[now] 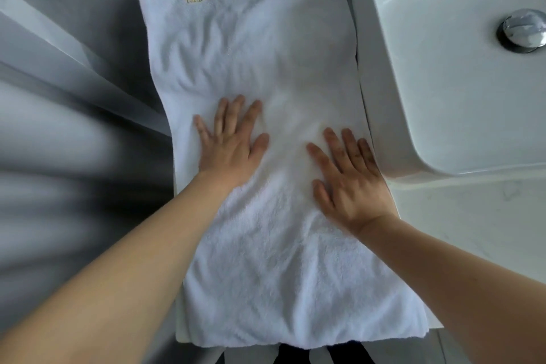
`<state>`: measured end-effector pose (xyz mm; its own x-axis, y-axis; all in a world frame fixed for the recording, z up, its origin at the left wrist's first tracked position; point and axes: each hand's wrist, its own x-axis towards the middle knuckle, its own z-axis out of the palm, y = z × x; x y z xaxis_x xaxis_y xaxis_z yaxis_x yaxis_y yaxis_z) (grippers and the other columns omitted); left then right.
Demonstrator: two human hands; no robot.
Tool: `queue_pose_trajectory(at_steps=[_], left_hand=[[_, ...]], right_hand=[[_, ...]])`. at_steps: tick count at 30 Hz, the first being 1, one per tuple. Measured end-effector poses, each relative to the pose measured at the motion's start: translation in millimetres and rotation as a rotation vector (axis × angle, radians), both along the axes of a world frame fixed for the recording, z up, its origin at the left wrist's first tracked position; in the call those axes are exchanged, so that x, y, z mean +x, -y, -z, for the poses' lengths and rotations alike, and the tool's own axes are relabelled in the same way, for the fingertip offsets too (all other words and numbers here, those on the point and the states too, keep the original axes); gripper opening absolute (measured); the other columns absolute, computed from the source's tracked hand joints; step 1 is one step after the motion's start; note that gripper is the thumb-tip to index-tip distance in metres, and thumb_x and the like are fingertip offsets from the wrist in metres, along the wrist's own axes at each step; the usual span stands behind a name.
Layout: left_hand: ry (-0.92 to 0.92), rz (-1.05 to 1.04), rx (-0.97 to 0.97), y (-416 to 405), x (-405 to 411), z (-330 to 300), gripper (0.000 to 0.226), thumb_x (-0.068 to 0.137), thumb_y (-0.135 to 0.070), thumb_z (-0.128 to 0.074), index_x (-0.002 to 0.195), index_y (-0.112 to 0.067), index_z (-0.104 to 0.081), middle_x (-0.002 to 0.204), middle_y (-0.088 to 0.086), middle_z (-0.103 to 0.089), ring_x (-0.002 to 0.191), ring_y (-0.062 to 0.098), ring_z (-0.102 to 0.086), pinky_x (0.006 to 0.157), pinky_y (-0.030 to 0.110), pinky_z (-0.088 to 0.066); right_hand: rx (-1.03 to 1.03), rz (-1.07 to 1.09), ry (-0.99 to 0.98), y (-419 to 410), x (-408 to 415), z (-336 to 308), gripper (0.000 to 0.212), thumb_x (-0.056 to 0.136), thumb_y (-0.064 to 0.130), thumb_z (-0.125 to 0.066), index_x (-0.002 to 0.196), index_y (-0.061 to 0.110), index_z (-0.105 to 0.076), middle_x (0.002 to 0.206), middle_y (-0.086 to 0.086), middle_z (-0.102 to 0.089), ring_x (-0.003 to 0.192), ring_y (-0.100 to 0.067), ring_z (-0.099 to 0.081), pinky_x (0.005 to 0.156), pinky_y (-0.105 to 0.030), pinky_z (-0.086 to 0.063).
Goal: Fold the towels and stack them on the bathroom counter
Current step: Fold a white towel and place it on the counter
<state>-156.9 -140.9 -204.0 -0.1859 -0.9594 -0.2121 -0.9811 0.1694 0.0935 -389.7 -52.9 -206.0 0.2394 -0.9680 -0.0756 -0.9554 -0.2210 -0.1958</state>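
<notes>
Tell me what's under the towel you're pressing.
A white counter strip shows along the towel edges; both hands press flat on top. Anything beneath the middle is hidden.

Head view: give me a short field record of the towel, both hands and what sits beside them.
towel: white terry towel with gold embroidered lettering at its far end, spread flat on the white counter
left hand: flat, fingers spread, pressing the towel
right hand: flat, pressing the towel near its right edge
beside: white ceramic basin with chrome drain plug, to the right
fold state: cannot tell how many layers
</notes>
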Motion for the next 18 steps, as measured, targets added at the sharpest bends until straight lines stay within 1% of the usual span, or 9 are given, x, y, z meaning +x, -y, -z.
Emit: queue_pose_trajectory(at_steps=[2,5,7,8,10,12,13,15,18], left_hand=[[0.006,-0.009,-0.009,5,-1,4,0.071,0.092,-0.065,-0.008,0.158,-0.039,0.0,0.167,-0.008,0.004,0.154,0.02,0.012,0.116,0.07,0.006],[0.014,0.01,-0.023,9,0,6,0.073,0.09,-0.067,-0.006,0.157,-0.041,0.002,0.168,-0.009,0.006,0.154,0.02,0.013,0.115,0.07,0.007],[0.009,0.001,-0.03,8,1,7,0.074,0.089,-0.067,-0.006,0.157,-0.041,0.002,0.168,-0.01,0.007,0.154,0.02,0.014,0.115,0.07,0.007],[0.006,0.001,-0.036,7,-1,7,0.074,0.089,-0.067,-0.006,0.157,-0.041,0.002,0.168,-0.01,0.007,0.154,0.02,0.014,0.115,0.07,0.007],[-0.002,-0.001,-0.041,6,-1,9,0.074,0.088,-0.067,-0.007,0.157,-0.041,0.002,0.167,-0.01,0.007,0.154,0.019,0.014,0.116,0.07,0.006],[-0.015,-0.001,-0.055,8,0,10,0.073,0.089,-0.068,-0.008,0.157,-0.041,0.002,0.168,-0.01,0.007,0.154,0.019,0.014,0.116,0.07,0.005],[-0.015,0.003,-0.064,7,0,10,0.073,0.091,-0.068,-0.008,0.157,-0.041,0.002,0.168,-0.01,0.007,0.154,0.019,0.014,0.116,0.07,0.005],[-0.005,0.01,-0.071,7,0,8,0.074,0.091,-0.07,-0.007,0.158,-0.039,0.001,0.168,-0.008,0.006,0.154,0.02,0.012,0.115,0.071,0.004],[0.004,0.014,-0.074,4,-1,6,0.078,0.088,-0.072,-0.005,0.159,-0.039,-0.004,0.169,-0.007,0.004,0.155,0.02,0.009,0.115,0.071,0.001]], right_hand=[[-0.003,-0.007,-0.005,-1,0,1,0.062,0.093,0.042,-0.032,0.152,0.023,-0.032,0.162,-0.01,-0.019,0.149,-0.033,-0.013,0.121,-0.048,-0.009],[0.002,-0.012,-0.002,-3,2,-2,0.062,0.093,0.043,-0.03,0.152,0.022,-0.033,0.161,-0.01,-0.019,0.149,-0.034,-0.014,0.121,-0.048,-0.01],[0.009,0.004,0.025,-4,3,-5,0.061,0.093,0.043,-0.028,0.15,0.02,-0.036,0.16,-0.01,-0.024,0.148,-0.034,-0.018,0.12,-0.049,-0.012],[-0.003,0.042,0.058,-1,6,-9,0.06,0.093,0.042,-0.027,0.146,0.018,-0.04,0.156,-0.01,-0.031,0.145,-0.034,-0.024,0.119,-0.049,-0.015],[-0.104,0.165,0.189,16,24,-19,0.054,0.091,0.036,-0.03,0.134,0.012,-0.05,0.141,-0.01,-0.047,0.133,-0.033,-0.041,0.116,-0.047,-0.022],[-0.238,0.253,0.358,51,52,-33,0.046,0.09,0.031,-0.037,0.128,0.01,-0.056,0.132,-0.008,-0.054,0.123,-0.028,-0.047,0.114,-0.045,-0.023],[-0.285,0.25,0.411,74,66,-40,0.044,0.09,0.029,-0.04,0.128,0.01,-0.056,0.131,-0.007,-0.054,0.122,-0.026,-0.048,0.113,-0.044,-0.023],[-0.326,0.208,0.431,122,83,-53,0.047,0.09,0.027,-0.04,0.132,0.012,-0.052,0.136,-0.006,-0.052,0.125,-0.025,-0.046,0.114,-0.043,-0.022],[-0.32,0.135,0.3,191,75,-62,0.056,0.093,0.03,-0.034,0.148,0.017,-0.036,0.151,-0.009,-0.038,0.14,-0.028,-0.031,0.117,-0.046,-0.014]])
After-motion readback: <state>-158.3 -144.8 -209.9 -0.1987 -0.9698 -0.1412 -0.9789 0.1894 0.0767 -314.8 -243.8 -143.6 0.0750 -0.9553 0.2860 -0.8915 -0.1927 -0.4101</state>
